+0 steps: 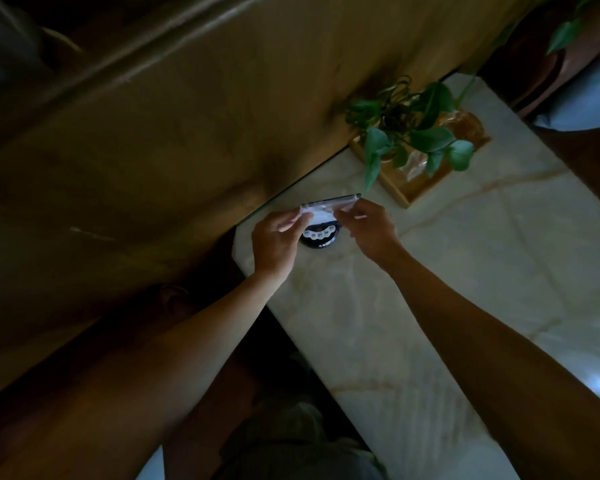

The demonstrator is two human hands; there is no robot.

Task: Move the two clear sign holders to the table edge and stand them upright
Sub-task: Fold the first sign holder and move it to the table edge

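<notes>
Dim room: pale marble table (430, 306) against a brownish, perhaps wooden, wall (187, 116).

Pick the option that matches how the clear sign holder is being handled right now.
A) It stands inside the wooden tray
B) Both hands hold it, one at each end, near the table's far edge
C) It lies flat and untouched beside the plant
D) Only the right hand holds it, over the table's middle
B: the left hand and right hand each pinch one end of the clear sign holder, close to the table edge.
</notes>
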